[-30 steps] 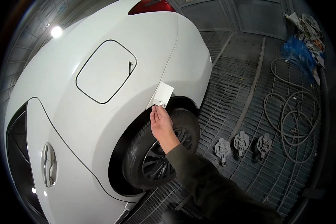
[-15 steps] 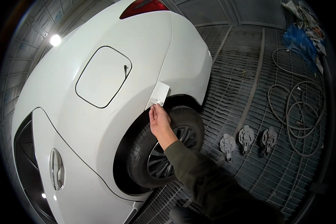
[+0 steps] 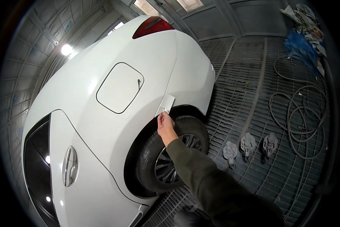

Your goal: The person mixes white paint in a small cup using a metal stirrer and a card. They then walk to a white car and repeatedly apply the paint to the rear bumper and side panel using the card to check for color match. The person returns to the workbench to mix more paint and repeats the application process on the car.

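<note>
My right hand (image 3: 167,126) reaches in from the lower right in a dark green sleeve. Its fingers are closed on the lower end of a small flat white card (image 3: 167,102). The card rests against or very near the white car (image 3: 86,143), over the seam beside the rear bumper (image 3: 192,72), just above the wheel arch. Its shade is close to that of the car body. Right below my hand is the rear wheel (image 3: 177,162) with dark spokes. My left hand is out of view.
The fuel flap (image 3: 120,87) is left of the card, the red tail light (image 3: 153,26) beyond it. On the grated floor (image 3: 238,83) at right stand three grey clamp-like devices (image 3: 248,144), a coiled hose (image 3: 291,113) and a blue plastic bag (image 3: 301,47). A lamp (image 3: 66,49) shines at left.
My view has tilted up and shifted left, showing more of the back wall and its windows. The card stays at the same seam in my right hand, fingers still closed on it.
</note>
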`<state>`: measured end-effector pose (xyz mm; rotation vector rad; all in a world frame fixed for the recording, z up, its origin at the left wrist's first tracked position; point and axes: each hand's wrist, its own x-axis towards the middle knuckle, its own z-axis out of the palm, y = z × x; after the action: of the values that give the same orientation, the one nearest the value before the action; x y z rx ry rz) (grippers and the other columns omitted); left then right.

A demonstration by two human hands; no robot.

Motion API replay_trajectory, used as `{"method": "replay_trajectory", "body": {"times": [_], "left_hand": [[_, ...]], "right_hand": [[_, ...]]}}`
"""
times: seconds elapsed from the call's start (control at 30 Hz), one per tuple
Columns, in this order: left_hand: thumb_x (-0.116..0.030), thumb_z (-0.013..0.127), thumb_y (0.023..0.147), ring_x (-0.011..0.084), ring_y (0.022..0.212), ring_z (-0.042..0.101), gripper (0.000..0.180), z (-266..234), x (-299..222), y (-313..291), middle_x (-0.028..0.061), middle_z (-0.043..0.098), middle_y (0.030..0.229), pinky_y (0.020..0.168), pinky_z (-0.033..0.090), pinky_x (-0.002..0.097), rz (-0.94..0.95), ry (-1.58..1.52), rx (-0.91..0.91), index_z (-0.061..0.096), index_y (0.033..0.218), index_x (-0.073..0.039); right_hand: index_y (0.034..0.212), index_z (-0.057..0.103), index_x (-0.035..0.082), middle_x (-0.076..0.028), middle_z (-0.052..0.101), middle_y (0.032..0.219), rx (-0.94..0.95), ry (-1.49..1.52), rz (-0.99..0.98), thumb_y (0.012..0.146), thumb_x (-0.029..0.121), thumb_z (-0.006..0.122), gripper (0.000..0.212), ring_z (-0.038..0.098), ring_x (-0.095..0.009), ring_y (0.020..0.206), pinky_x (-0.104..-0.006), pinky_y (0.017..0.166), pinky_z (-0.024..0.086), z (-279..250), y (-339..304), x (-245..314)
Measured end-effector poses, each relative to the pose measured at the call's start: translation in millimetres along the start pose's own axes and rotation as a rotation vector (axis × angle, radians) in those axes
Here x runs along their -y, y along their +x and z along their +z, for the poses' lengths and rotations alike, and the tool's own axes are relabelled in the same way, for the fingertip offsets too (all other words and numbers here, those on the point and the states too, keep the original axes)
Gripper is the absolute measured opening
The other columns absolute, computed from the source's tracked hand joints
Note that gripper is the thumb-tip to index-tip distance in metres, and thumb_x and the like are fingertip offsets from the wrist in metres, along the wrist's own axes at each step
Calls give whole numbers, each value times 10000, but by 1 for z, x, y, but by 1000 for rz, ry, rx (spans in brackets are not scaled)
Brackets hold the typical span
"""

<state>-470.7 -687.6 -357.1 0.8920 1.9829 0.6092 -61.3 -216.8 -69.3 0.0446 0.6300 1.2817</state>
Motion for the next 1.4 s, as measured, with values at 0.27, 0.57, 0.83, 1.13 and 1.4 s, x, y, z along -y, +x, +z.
{"method": "replay_trajectory", "body": {"times": [0.27, 0.57, 0.83, 1.13, 1.4], "left_hand": [[-407, 531, 900, 326, 1021, 558, 439, 5, 3, -10, 172, 593, 1122, 834, 460, 460, 4, -53, -2, 541, 1187, -76], [-416, 535, 894, 326, 1001, 568, 443, 15, 63, -53, 177, 603, 1097, 824, 465, 455, -99, -316, -142, 549, 1173, -71], [-423, 540, 889, 326, 983, 577, 447, 51, 151, -90, 182, 611, 1075, 815, 469, 451, -252, -604, -297, 556, 1160, -67], [-101, 572, 892, 168, 550, 516, 157, 16, 93, -72, 105, 575, 665, 536, 458, 347, 86, -882, -403, 553, 817, 36], [-112, 574, 902, 153, 642, 562, 118, -18, 24, -96, 81, 618, 791, 570, 464, 313, 84, -731, -188, 593, 912, 4]], "right_hand": [[901, 589, 51, -21, 610, 847, -1, 7, -14, 858, 102, 635, 81, 591, -125, 749, -220, 667, 520, -3, 22, 4], [949, 580, 0, -60, 608, 840, 409, -94, 273, 881, 84, 571, 109, 598, -182, 784, -268, 676, 513, -56, -70, 40], [834, 561, 25, -41, 598, 738, 653, -1078, 209, 838, 10, 584, 27, 583, -107, 625, -212, 532, 459, -116, -167, 7], [862, 628, -37, -78, 638, 741, 814, -1545, 44, 835, -2, 602, 52, 599, -106, 625, -218, 553, 477, -133, -202, 2], [915, 643, -71, -95, 666, 753, 598, -1757, 153, 853, 15, 610, 111, 623, -102, 651, -214, 597, 499, -132, -221, 17]]}}
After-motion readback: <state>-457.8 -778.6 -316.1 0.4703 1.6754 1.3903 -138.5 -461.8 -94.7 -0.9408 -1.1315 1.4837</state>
